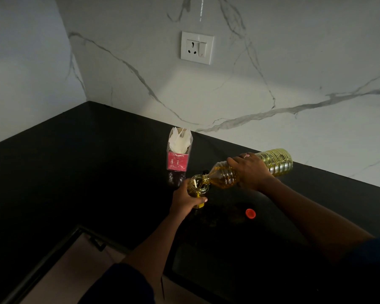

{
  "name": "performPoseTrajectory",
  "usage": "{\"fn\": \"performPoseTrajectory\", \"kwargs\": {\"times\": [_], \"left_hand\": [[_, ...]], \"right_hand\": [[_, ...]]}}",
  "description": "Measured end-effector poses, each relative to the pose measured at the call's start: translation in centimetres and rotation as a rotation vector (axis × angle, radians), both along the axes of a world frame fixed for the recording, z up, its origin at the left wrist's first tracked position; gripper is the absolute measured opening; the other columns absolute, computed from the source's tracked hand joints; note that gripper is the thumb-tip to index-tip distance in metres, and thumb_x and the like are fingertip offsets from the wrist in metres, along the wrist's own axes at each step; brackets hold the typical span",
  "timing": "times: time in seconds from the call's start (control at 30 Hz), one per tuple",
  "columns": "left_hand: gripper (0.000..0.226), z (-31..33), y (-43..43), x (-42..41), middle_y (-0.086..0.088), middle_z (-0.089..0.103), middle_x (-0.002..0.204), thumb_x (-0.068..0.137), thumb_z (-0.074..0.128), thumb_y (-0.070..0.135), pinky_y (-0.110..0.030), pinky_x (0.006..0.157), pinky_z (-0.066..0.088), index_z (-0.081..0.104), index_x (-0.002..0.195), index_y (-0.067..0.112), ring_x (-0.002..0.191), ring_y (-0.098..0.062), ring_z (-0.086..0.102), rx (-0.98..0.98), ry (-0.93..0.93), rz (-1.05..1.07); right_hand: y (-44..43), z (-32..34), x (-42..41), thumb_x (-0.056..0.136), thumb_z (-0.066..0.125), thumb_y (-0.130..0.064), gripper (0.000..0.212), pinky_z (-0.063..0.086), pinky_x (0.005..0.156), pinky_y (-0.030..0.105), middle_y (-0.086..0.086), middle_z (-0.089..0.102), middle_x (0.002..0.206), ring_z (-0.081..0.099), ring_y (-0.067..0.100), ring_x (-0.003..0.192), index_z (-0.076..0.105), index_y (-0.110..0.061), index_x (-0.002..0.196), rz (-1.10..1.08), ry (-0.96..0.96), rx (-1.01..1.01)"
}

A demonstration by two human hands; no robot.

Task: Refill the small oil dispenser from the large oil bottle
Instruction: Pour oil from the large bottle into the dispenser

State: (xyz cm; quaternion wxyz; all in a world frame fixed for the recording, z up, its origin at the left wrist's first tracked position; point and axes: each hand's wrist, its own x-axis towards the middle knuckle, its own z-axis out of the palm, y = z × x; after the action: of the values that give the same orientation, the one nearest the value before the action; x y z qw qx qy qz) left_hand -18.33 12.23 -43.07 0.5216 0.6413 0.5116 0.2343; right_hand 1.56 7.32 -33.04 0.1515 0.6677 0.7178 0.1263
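The large clear oil bottle (276,161) holds yellow oil and lies tipped almost flat above the black counter, its open neck resting at the rim of the small dispenser. My right hand (251,171) grips it around the middle. The small glass oil dispenser (198,187) stands upright on the counter with its mouth open and oil in its lower part. My left hand (185,199) wraps around its left side and base. The large bottle's red cap (250,213) lies loose on the counter to the right of the dispenser.
A pink pack of white tissues (178,150) stands just behind the dispenser. The black counter (86,154) runs into a corner of white marble wall with a socket plate (197,47). A cabinet edge and floor (70,260) show at lower left.
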Motion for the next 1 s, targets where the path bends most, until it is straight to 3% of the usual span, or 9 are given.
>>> {"fn": "performPoseTrajectory", "kwargs": {"times": [0.27,1.0], "left_hand": [[0.077,0.0,-0.04,-0.08,-0.003,0.051,0.13,0.065,0.082,0.016,-0.036,0.1,0.042,0.043,0.131,0.02,0.122,-0.021,0.047,0.014,0.0,-0.003],[0.078,0.08,-0.05,-0.06,-0.002,0.051,0.13,0.065,0.082,0.017,-0.031,0.096,0.039,0.042,0.132,0.02,0.123,-0.02,0.046,0.01,0.006,-0.002]], "right_hand": [[-0.13,0.39,-0.26,0.08,0.065,-0.043,0.075,0.029,0.109,0.04,0.006,0.046,0.138,0.043,0.026,0.128,0.027,-0.019,0.14,0.002,-0.015,-0.002],[0.02,0.16,-0.13,0.079,0.066,-0.043,0.074,0.029,0.109,0.04,0.005,0.047,0.137,0.043,0.026,0.127,0.029,-0.02,0.139,0.002,0.001,0.001]]}}
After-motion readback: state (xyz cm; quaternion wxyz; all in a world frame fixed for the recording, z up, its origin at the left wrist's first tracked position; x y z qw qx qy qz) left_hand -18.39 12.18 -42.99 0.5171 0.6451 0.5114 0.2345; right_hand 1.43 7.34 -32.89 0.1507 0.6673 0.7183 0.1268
